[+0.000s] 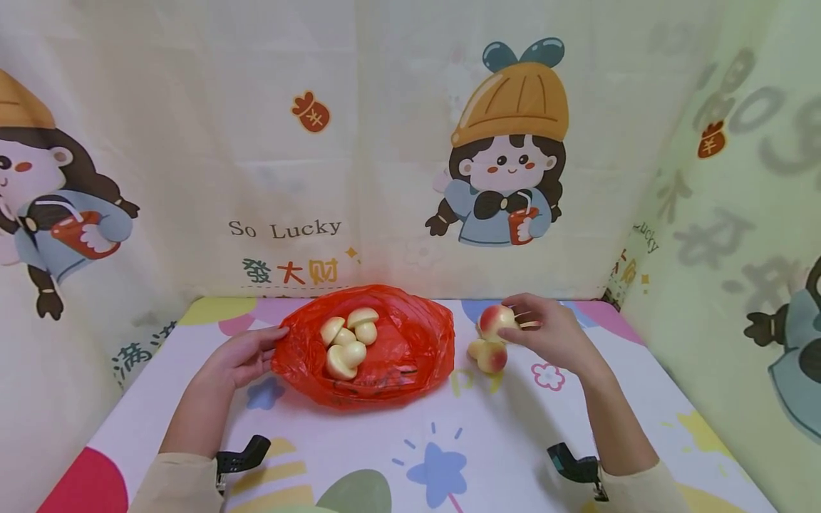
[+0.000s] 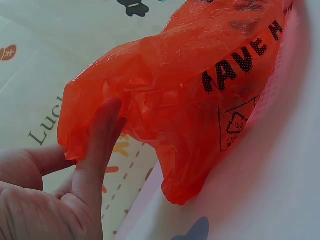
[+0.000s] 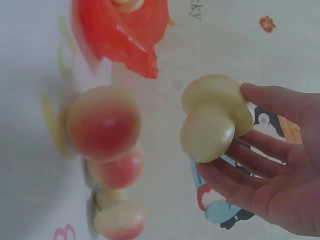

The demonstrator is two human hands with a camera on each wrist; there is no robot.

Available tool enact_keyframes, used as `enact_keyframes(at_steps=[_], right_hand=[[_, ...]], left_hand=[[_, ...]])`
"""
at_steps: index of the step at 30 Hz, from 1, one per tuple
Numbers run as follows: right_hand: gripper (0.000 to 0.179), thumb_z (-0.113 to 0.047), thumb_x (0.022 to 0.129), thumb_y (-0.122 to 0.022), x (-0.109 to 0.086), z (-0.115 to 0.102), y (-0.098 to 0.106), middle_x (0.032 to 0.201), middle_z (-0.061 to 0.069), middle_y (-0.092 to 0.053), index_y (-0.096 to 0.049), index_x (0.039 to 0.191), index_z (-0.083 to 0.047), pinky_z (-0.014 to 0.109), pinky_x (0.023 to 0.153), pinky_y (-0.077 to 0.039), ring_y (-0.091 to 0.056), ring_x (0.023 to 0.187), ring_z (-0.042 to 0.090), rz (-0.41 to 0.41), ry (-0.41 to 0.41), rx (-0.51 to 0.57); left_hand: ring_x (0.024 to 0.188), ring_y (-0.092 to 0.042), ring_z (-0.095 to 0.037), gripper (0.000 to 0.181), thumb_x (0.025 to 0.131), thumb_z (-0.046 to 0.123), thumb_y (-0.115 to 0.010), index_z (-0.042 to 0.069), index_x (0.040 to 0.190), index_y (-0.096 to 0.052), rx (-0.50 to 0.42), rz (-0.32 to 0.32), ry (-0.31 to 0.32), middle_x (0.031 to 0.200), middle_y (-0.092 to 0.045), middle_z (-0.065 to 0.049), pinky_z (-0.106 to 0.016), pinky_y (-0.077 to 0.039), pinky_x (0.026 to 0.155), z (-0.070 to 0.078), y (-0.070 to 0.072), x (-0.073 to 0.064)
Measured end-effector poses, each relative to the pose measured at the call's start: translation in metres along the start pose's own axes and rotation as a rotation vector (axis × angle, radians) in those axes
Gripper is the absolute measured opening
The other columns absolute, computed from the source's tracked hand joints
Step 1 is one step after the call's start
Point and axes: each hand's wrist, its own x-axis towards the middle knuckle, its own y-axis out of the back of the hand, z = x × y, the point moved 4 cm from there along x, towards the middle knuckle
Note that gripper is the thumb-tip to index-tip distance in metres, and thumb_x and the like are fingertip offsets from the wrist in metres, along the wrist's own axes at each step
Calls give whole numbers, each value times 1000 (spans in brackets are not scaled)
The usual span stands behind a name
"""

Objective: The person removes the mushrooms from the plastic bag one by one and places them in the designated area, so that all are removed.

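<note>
A red plastic bag (image 1: 420,338) lies with its mouth spread wide, three pale toy mushrooms (image 1: 365,333) inside on its left part. At its left edge my left hand (image 1: 246,356) pinches the thin plastic; the left wrist view has the fingers (image 2: 100,132) against the crumpled rim. My right hand (image 3: 280,170) holds another toy mushroom (image 3: 210,120) between thumb and fingertips, its pale stem and cap underside towards the wrist camera. Close below that hand, red-tinged toy mushrooms (image 1: 492,358) lie on the table, with a rounded red cap (image 3: 105,125) nearest in the right wrist view.
The white table cover (image 1: 513,456) carries coloured prints. Cloth walls with cartoon figures (image 1: 509,157) stand behind it and at both sides. A black wrist camera mount (image 1: 246,456) sits on the left forearm, another mount (image 1: 571,463) on the right.
</note>
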Motion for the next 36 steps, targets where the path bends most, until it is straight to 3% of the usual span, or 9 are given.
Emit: enact_keyframes(at_steps=[17,36], right_hand=[[53,-36,92,-79,-4,24,16,126,19,-70,-63,134,-8,48,88,-62,-67,118,41,53,-78,-104],[52,-32,90,-81,5,51,8,119,21,-72,-64,128,0,48,86,-63,-71,110,40,23,-103,-134]], left_hand=[[93,-78,-16,9,104,21,-65,19,103,-73,-4,-26,-1,100,-78,1,-36,-65,87,2,1,1],[93,-78,-16,10,104,22,-66,17,111,-70,0,-12,0,101,-78,1,-36,-64,88,1,-2,-3]])
